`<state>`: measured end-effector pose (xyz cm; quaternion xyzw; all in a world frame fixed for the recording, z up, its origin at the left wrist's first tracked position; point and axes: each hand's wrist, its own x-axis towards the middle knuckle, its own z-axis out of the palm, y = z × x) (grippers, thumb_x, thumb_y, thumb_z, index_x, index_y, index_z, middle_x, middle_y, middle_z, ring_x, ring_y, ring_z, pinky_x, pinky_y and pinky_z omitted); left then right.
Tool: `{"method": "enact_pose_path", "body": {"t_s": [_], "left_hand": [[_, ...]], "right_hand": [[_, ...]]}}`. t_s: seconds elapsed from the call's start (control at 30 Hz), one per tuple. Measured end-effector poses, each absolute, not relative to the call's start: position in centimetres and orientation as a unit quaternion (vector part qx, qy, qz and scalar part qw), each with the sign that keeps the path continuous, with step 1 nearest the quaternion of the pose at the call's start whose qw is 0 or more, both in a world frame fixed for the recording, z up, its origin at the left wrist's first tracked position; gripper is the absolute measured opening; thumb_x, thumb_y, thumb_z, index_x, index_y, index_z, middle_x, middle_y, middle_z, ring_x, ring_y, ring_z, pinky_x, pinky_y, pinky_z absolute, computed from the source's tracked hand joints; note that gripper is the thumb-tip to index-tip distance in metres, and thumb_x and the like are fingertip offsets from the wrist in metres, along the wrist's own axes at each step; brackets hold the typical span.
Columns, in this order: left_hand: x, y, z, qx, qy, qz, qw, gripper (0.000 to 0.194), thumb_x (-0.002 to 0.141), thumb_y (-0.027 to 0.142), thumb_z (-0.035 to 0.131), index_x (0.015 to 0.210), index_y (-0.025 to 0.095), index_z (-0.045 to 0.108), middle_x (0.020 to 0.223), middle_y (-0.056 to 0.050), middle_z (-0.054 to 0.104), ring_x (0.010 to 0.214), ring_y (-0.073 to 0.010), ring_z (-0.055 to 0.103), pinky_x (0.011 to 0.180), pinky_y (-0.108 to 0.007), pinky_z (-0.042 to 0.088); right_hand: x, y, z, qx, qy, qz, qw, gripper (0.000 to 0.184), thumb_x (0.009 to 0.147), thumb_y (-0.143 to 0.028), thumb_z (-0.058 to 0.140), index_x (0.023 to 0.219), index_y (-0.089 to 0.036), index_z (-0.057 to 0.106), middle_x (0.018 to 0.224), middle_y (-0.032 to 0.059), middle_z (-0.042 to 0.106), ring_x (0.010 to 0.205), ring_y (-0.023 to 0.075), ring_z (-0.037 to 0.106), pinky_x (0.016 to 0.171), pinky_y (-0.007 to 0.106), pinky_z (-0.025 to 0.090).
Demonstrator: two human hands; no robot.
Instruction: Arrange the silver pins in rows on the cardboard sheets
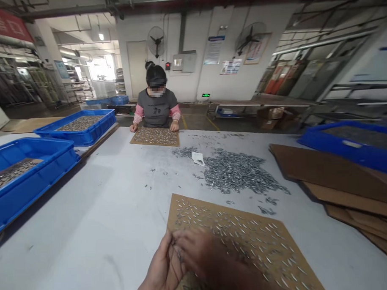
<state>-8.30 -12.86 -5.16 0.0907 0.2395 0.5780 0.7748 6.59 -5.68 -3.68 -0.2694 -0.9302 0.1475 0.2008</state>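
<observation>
A brown cardboard sheet [247, 240] lies on the white table [97, 216] in front of me, covered with several small metal pins set in rows. My left hand [162, 271] is at the sheet's near left corner, fingers curled around a few small metal pins. My right hand [200, 254] is blurred by motion, right beside the left hand over the sheet, its fingers meeting the left hand's. A large loose heap of metal pins [237, 173] lies on the table beyond the sheet.
Across the table a person [156, 104] rests both hands on another pin-covered cardboard sheet [155, 136]. Blue bins of pins stand at left [23, 176] and far left [80, 125], another at right [355, 145]. Stacked blank cardboard sheets [340, 178] lie at right.
</observation>
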Motion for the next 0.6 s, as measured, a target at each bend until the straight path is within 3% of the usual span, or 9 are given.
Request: {"method": "enact_pose_path", "body": {"t_s": [0.13,0.3,0.43,0.6], "left_hand": [[-7.9,-13.3,-5.6,0.079,0.26,0.531,0.803,0.048,0.092,0.056,0.072,0.117,0.015,0.069,0.102,-0.009,0.076,0.086,-0.019,0.072,0.079,-0.028,0.056],[-6.8,-13.9,-5.8,0.115,0.258,0.471,0.835,0.038,0.093,0.05,0.073,0.102,0.013,0.072,0.097,-0.009,0.076,0.089,-0.0196,0.073,0.08,-0.027,0.055],[-6.5,-14.0,-6.0,0.137,0.256,0.442,0.849,0.041,0.088,0.049,0.08,0.099,0.01,0.073,0.095,-0.011,0.074,0.085,-0.0192,0.071,0.075,-0.027,0.054],[-7.0,-13.9,-5.9,0.174,0.285,0.43,0.839,0.04,0.092,0.043,0.076,0.106,0.006,0.075,0.103,-0.018,0.074,0.085,-0.0209,0.072,0.073,-0.028,0.053]], "right_hand": [[7.5,-9.6,-5.1,-0.273,-0.94,0.056,0.195,0.007,0.089,-0.027,0.061,0.093,-0.028,0.067,0.093,0.0053,0.075,0.086,0.0262,0.065,0.08,0.04,0.049],[9.2,-10.7,-3.9,-0.306,-0.92,0.151,0.193,0.011,0.084,-0.015,0.056,0.089,-0.023,0.062,0.096,0.0037,0.072,0.087,0.0196,0.063,0.08,0.032,0.046],[10.7,-10.2,-2.5,-0.361,-0.888,0.207,0.195,0.008,0.083,-0.019,0.054,0.077,-0.022,0.058,0.081,0.0005,0.064,0.071,0.0153,0.054,0.066,0.028,0.038],[16.7,-3.8,-1.2,-0.528,-0.778,0.223,0.256,0.024,0.091,-0.029,0.045,0.075,-0.023,0.063,0.078,0.0029,0.067,0.074,0.0178,0.059,0.068,0.028,0.04]]}}
